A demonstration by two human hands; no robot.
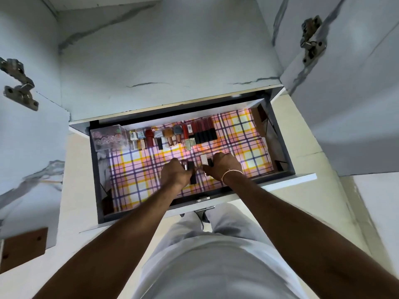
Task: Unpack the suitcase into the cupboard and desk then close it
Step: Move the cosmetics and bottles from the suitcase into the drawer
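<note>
A pale marble-patterned cupboard fills the far part of the view, its two doors swung wide on steel hinges. Below its shelf a dark-walled pull-out drawer stands open, floored with a pink, yellow and purple checked liner. No suitcase shows in this view, so its state cannot be told.

Along the far edge of the liner lies a clear plastic box of small round pieces at the left, and just right of it a tidy row of lipsticks and small cosmetic bottles, touching or nearly touching side by side.

Both hands are in the drawer, nearer than the row. The left hand is clenched round a few short dark and rosy tubes. The right hand, a thin thread bracelet at its wrist, grasps a white tube and a dark one. The step in hand looks to be laying these out beside the row.

The risk lies in holding several slim tubes in each grip: loosening to release one may let the others slide out and roll over the smooth liner. A tube pushed into the row carelessly could knock its neighbours out of line, since they sit so close. A forearm leaning on the near drawer front could also jolt the drawer and shift everything.
</note>
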